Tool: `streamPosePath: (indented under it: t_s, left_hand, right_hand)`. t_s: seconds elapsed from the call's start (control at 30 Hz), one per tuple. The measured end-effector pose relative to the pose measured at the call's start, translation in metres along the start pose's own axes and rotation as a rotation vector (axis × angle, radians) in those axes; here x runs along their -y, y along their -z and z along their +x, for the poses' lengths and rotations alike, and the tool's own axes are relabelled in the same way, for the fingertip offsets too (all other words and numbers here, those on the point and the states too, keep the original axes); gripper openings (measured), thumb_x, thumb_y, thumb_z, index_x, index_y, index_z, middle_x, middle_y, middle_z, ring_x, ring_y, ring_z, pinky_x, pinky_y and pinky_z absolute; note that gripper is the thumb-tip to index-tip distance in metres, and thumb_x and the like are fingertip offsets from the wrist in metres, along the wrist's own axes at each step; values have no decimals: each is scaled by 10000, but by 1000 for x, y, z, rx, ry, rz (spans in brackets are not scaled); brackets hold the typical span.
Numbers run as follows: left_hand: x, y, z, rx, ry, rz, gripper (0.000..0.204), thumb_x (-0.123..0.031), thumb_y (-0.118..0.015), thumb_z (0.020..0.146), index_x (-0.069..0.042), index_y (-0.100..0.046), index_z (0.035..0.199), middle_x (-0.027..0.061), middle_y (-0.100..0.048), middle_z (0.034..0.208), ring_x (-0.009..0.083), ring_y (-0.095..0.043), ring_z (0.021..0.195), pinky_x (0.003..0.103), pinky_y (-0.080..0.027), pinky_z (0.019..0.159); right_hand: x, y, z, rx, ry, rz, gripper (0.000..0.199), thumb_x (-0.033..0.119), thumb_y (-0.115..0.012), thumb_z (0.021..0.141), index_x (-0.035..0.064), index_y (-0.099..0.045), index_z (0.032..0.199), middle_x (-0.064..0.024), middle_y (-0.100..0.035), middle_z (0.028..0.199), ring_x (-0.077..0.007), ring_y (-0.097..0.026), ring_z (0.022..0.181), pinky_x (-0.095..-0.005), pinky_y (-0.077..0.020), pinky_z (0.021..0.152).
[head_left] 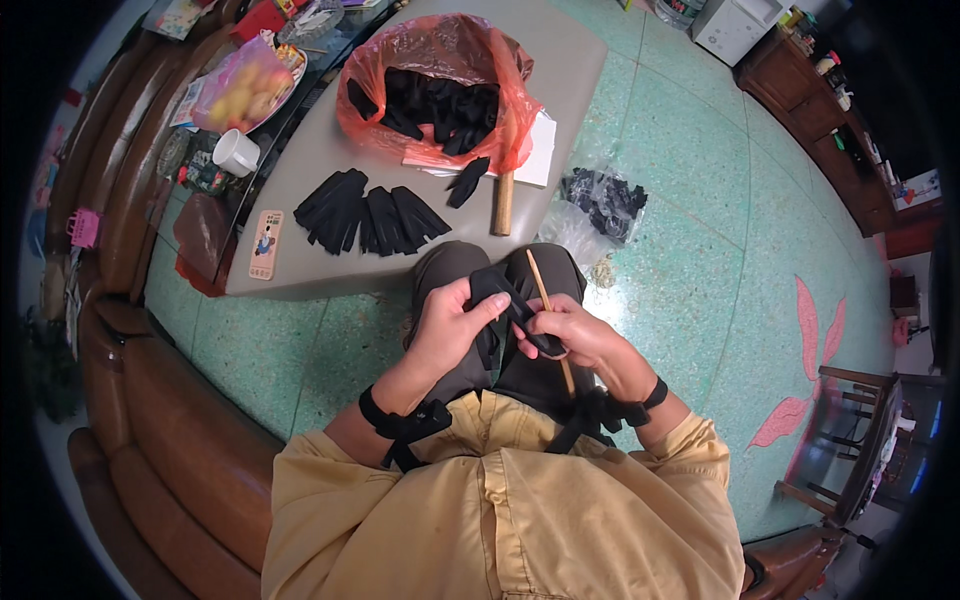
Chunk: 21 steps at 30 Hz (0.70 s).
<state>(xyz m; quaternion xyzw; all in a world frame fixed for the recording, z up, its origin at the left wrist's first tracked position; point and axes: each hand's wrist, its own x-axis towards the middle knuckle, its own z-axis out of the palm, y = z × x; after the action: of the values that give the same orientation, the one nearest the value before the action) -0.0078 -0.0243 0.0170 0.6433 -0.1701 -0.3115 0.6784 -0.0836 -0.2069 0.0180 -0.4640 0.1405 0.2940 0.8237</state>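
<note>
Over my lap, my left hand (448, 325) is closed on one end of a black fabric strip (488, 284), thumb pressed on top. My right hand (582, 335) grips a thin wooden stick (538, 276) that slants between its fingers, and it also touches the strip's other end. On the grey table (570, 70) ahead lie a fanned pile of black strips (332, 212) and a second pile (402, 222). A single black piece (468, 184) rests beside a wooden handle (503, 208). Behind them, an open red plastic bag (365, 70) holds many black pieces.
A phone-like patterned case (265, 245) lies at the table's left corner. Further left stand a white mug (236, 153) and a plate of bagged fruit (245, 95). A clear plastic bag with black pieces (605, 205) is on the green floor. A brown sofa (185, 430) runs along the left.
</note>
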Motion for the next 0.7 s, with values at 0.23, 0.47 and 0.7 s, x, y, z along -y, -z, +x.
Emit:
streamPosePath:
  t_s: [0.23,0.47,0.7]
  left_hand:
    - [4,-5,3,62,51,-135,107,-87,-593,871,16,-618,861,-12,-587,758,42,-507,701,197,-415,632]
    - [6,-9,1,10,71,-203,98,-81,-589,874,8,-608,840,-17,-581,761,36,-495,697,191,-403,637]
    - [-1,-7,-1,34,24,-203,95,-75,-597,867,17,-607,842,-3,-589,771,43,-511,707,192,-415,651]
  right_hand:
    - [-13,-2,5,-317,523,-377,85,25,-615,809,44,-578,883,26,-536,740,-41,-473,709,-210,-418,665]
    - [2,-20,-4,-332,399,-372,66,64,-609,839,18,-568,815,15,-539,705,-42,-457,648,-218,-396,583]
    - [-2,-28,-5,-491,559,-745,149,120,-611,855,-11,-542,836,-74,-523,618,-105,-497,579,-274,-397,536]
